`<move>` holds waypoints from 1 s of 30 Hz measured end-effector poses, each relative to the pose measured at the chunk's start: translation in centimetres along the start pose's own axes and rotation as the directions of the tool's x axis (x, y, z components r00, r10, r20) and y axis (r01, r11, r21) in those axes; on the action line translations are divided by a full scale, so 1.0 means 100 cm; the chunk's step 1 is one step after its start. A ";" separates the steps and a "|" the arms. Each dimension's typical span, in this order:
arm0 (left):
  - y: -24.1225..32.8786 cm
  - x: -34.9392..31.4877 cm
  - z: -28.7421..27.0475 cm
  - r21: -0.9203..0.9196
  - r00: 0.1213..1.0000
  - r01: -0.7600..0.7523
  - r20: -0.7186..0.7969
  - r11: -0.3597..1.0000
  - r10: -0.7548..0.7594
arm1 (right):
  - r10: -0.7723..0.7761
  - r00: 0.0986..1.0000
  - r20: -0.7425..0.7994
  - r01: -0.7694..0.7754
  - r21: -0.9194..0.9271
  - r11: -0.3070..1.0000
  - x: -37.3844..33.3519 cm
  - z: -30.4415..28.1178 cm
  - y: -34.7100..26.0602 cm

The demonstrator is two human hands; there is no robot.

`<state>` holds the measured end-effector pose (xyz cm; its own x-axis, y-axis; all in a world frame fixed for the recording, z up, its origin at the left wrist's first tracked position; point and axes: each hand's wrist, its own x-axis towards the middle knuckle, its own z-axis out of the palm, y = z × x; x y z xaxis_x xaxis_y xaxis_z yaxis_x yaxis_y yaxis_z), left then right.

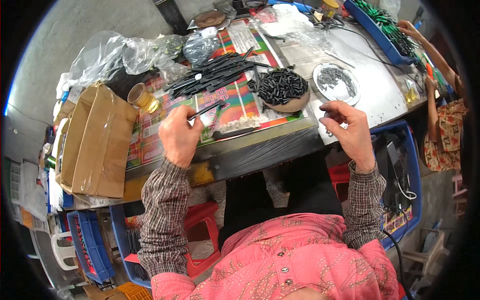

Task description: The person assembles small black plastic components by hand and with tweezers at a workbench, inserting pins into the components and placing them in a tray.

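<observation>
My left hand [179,134] is closed around a slim black stick-like part [206,110], whose free end points away to the right. My right hand [348,131] hovers at the table's front edge with its fingers curled toward the thumb. Whatever it holds, if anything, is too small to make out. Between the hands, a brown round dish [291,105] carries a heap of short black pieces [282,86]. Just beyond my right hand lies a white plate [349,100] with small grey metal-looking parts [334,78]. Long black strips [215,75] are piled beyond my left hand.
An open cardboard box [102,145] stands at the left, beside a cup of yellowish liquid [145,99]. Plastic bags [105,57] lie behind. Blue bins [412,165] flank my legs. At far right, another person's hand [410,31] reaches to a blue tray [370,31].
</observation>
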<state>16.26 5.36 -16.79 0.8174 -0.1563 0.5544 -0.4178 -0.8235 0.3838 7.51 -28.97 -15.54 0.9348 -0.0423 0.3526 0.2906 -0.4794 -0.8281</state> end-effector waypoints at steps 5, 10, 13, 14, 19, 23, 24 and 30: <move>0.012 -0.006 -0.016 -0.213 0.990 0.074 -0.102 0.974 -0.098 | 0.026 1.000 -0.017 -0.027 -0.059 0.998 0.002 0.002 0.004; 0.009 -0.014 -0.023 -0.304 0.983 0.080 -0.135 0.949 -0.126 | -0.058 0.998 0.020 0.060 -0.094 0.994 0.001 0.015 0.003; 0.006 -0.015 -0.026 -0.596 0.966 0.146 -0.088 0.790 -0.245 | -0.094 0.995 0.042 0.099 -0.130 0.987 -0.001 0.020 0.000; 0.007 -0.015 -0.025 -0.595 0.965 0.147 -0.087 0.790 -0.246 | -0.100 0.993 0.059 0.108 -0.160 0.981 -0.001 0.020 -0.001; 0.004 -0.019 -0.018 -0.499 0.976 0.070 -0.143 0.864 -0.161 | -0.116 0.991 0.059 0.124 -0.152 0.981 -0.005 0.021 -0.003; 0.006 -0.023 -0.013 -0.405 0.992 0.077 -0.064 0.911 -0.112 | -0.123 0.991 0.061 0.131 -0.160 0.978 -0.006 0.020 -0.003; 0.005 -0.021 -0.011 -0.406 0.992 0.076 -0.065 0.911 -0.111 | -0.123 0.991 0.061 0.132 -0.161 0.978 -0.006 0.020 -0.003; 0.016 -0.012 -0.003 0.022 0.953 -0.277 0.136 0.961 0.272 | -0.164 0.985 0.049 0.170 -0.205 0.964 -0.006 0.017 -0.005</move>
<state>14.49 4.39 -16.58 0.7190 -0.4470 0.5323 -0.6194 -0.7595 0.1988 7.17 -27.24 -16.08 0.8836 0.0801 0.4614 0.3977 -0.6487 -0.6489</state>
